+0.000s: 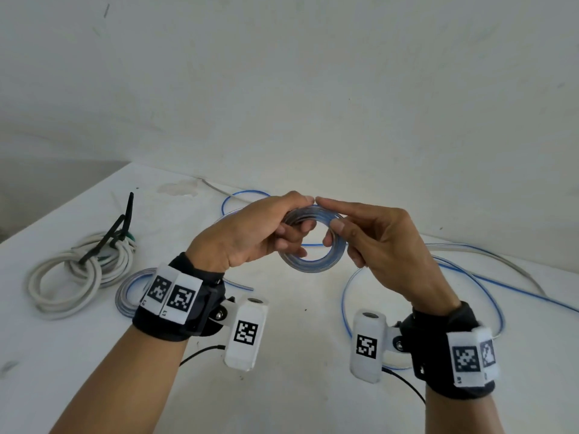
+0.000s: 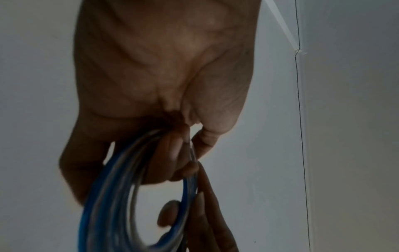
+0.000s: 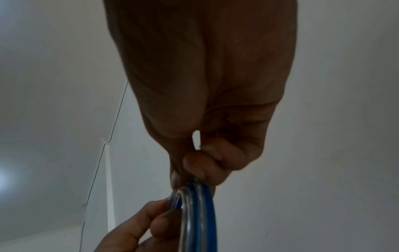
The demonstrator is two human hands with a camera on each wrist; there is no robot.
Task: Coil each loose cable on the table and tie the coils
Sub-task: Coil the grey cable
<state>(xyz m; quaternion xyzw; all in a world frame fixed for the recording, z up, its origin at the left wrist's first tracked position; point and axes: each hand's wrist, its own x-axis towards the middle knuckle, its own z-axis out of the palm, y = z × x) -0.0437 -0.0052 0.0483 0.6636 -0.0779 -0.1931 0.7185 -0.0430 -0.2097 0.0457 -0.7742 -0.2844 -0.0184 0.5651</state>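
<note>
I hold a small coil of clear cable with a blue stripe (image 1: 313,261) in the air above the white table (image 1: 297,386). My left hand (image 1: 266,230) grips the coil's left side, fingers curled through the ring. My right hand (image 1: 360,233) pinches the right side between thumb and fingers. The left wrist view shows the coil (image 2: 121,196) running under my curled left fingers (image 2: 172,153). In the right wrist view the coil (image 3: 200,213) sits under my right fingers (image 3: 200,163). The loose tail of the same cable (image 1: 470,277) lies in wide loops on the table to the right.
A thick white cable coil (image 1: 72,277) bound with a black tie (image 1: 106,239) lies at the left. A second small striped coil (image 1: 128,292) lies beside my left wrist. A blue-striped loop (image 1: 238,198) lies behind my hands near the white wall (image 1: 282,89).
</note>
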